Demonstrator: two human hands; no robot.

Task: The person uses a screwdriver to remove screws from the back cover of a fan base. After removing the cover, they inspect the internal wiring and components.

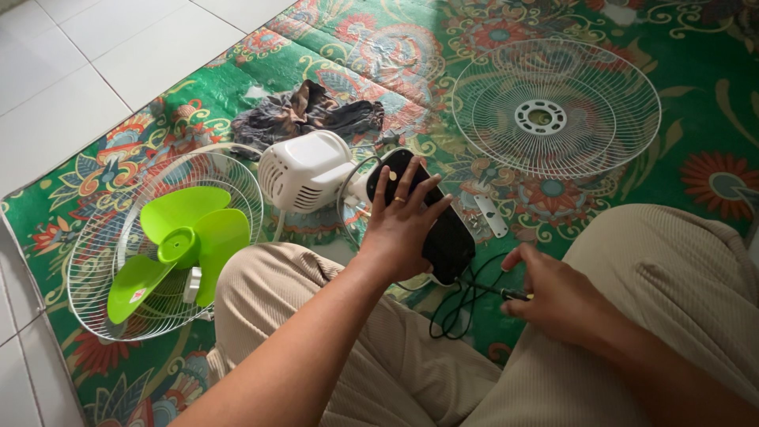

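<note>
My left hand [403, 225] lies flat, fingers spread, on the black fan base [431, 217], just ahead of my knees. Right hand [553, 296] is closed round a small screwdriver [514, 295], tip toward the base; black cord [458, 304] loops btwn both hands. White motor housing [304, 170] sits just left of the left hand. Further left: wire guard [103, 229] w/ green blade [186, 245] in it. 2nd guard [617, 119] lies well beyond the right hand, on the green mat [696, 47].
</note>
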